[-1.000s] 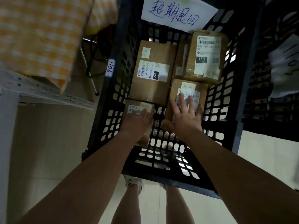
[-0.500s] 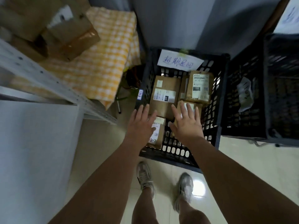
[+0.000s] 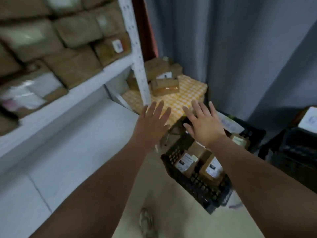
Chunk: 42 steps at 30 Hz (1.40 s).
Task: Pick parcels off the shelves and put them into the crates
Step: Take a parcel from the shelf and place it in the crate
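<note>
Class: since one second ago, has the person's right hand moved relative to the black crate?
Yes. The right hand has risen up out of the black crate and now hovers open above its far end.

Dim indoor light, heavy motion blur, wide-angle bending at edges.

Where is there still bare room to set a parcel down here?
Bare: the near half of the checked cloth, in front of its parcels, and the white board below the upper shelf. Crowded: the upper shelf and the black crate.
</note>
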### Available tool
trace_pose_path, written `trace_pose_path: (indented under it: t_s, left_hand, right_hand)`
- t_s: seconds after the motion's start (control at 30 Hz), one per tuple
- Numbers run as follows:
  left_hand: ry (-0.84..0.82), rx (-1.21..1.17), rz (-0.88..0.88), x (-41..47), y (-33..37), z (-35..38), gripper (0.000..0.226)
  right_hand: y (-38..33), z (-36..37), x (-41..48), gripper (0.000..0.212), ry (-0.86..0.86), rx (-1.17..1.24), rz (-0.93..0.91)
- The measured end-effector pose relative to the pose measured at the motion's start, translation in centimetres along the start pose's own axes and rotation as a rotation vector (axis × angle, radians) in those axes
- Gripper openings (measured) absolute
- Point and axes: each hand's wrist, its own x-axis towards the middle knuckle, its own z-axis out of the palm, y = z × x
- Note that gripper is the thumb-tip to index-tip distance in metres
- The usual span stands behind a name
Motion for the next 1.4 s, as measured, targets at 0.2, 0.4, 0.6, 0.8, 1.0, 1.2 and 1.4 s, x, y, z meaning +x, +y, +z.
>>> trace_pose_path:
  t_s: [0.2,0.4,0.6,0.8,1.0,1.2,1.4]
  left_hand:
    - [0.081,0.104,-0.284,-7.0,-9.8,-10.0,0.06]
    - [0.173,0.194,-0.49,-18.1,-16.1,-16.9,0.06]
    - [0.219,0.277,-0.632,-32.9,-21.0,-23.0,0.058]
    - [0.227,0.344,-0.73,-49.1,-24.0,-27.3,0.054]
    - [0.203,0.398,-0.89,-62.1,-26.8,-30.1,0.053]
    - [0.215,0.436,-0.948,-70.0,-29.9,-29.9,0.057]
    - [0.091,0.34,-1.034,-74.8,-34.3,-25.3,0.061]
  right_hand:
    - [-8.5,-11.4,3.3,0.058,0.241,0.079,-0.23]
    - [-20.6,-18.9,1.7,0.055,0.418,0.257,-0.39]
    - [-34.6,-24.6,-3.4,0.05,0.499,0.51,-0.55]
    - [-49.3,-28.5,-10.9,0.042,0.505,0.647,-0.709]
    - [-61.9,-31.3,-17.0,0.046,0.445,0.734,-0.847]
    - [-70.1,-31.5,-19.8,0.044,0.4,0.767,-0.947]
    - [-76.1,-28.8,-20.0,0.036,0.363,0.766,-1.019]
